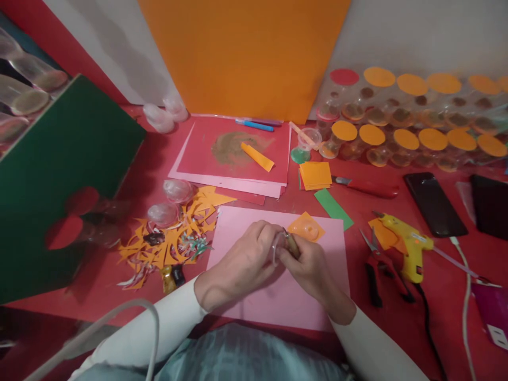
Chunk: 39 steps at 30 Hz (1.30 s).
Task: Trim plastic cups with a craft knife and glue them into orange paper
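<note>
Over a pink sheet (246,307), my left hand (244,259) is closed around a small clear plastic cup (276,250). My right hand (313,267) grips a short tool with a brownish handle (292,244), its metal end at the cup's edge. Fingers hide most of that tool, so its exact kind does not show. Just beyond the right hand, an orange paper square (320,231) lies on the sheet with a clear plastic piece (310,229) on it. A green paper strip (334,209) lies past the sheet's far right corner.
Orange paper scraps (159,251) are heaped left, beside clear plastic cups (162,214). On the right lie a yellow glue gun (410,241), red-handled cutters (383,270), a red-handled knife (373,188) and a phone (435,203). Orange-topped plastic pieces (406,139) stand behind; a green board (71,174) leans left.
</note>
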Motion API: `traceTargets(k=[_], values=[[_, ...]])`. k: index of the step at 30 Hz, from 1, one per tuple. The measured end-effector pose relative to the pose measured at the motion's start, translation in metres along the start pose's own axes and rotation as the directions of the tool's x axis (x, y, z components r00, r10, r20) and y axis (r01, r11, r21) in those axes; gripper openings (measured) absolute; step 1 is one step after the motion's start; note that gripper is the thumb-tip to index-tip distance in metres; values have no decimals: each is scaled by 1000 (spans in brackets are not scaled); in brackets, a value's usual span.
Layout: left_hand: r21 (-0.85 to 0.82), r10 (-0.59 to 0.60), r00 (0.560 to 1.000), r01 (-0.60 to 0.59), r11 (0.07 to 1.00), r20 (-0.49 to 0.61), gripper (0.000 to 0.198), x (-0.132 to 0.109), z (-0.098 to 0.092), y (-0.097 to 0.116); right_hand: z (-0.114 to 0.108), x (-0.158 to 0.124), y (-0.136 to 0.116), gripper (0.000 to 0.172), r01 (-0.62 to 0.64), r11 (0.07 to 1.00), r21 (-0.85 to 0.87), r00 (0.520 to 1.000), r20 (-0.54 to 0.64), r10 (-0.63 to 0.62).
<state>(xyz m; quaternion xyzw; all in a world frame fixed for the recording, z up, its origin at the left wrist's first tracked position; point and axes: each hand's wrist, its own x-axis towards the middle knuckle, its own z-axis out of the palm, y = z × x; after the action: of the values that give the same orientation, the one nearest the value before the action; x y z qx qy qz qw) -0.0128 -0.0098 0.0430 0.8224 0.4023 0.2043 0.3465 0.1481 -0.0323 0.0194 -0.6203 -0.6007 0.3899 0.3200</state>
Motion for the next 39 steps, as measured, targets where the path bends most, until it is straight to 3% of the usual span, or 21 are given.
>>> traceTargets(k=[4, 9, 14, 17, 23, 27, 30, 36, 39], values=[[60, -17, 1000, 18, 998, -16, 28, 1, 13, -7, -2, 0, 2, 30, -41, 998, -45, 998, 50, 43], [80, -8, 999, 12, 997, -49, 25, -1, 16, -14, -3, -1, 2, 38, -83, 992, -94, 986, 138, 96], [71, 38, 994, -31, 997, -99, 23, -3, 17, -17, 0, -2, 5, 37, -40, 995, -97, 986, 158, 55], [19, 1, 995, 0, 1000, -98, 17, -3, 17, -16, 2, -3, 8, 37, -1, 997, -83, 990, 138, 13], [-270, -138, 988, 152, 951, 68, 22, -2, 1, -10, 3, -7, 11, 41, -28, 998, 59, 987, 160, 18], [-325, -209, 958, 264, 908, 195, 31, 0, -9, -10, 3, -8, 10, 46, -61, 975, 212, 973, 232, 10], [-365, -238, 935, 325, 873, 262, 35, 1, -13, -10, 2, -9, 10, 48, -161, 932, 325, 949, 310, 56], [-409, -240, 930, 341, 846, 278, 36, 2, -15, -13, 0, -7, 6, 48, -402, 818, 412, 866, 462, 193], [-404, -232, 945, 311, 860, 232, 34, 1, -13, -14, -1, -6, 5, 50, -367, 852, 372, 886, 420, 198]])
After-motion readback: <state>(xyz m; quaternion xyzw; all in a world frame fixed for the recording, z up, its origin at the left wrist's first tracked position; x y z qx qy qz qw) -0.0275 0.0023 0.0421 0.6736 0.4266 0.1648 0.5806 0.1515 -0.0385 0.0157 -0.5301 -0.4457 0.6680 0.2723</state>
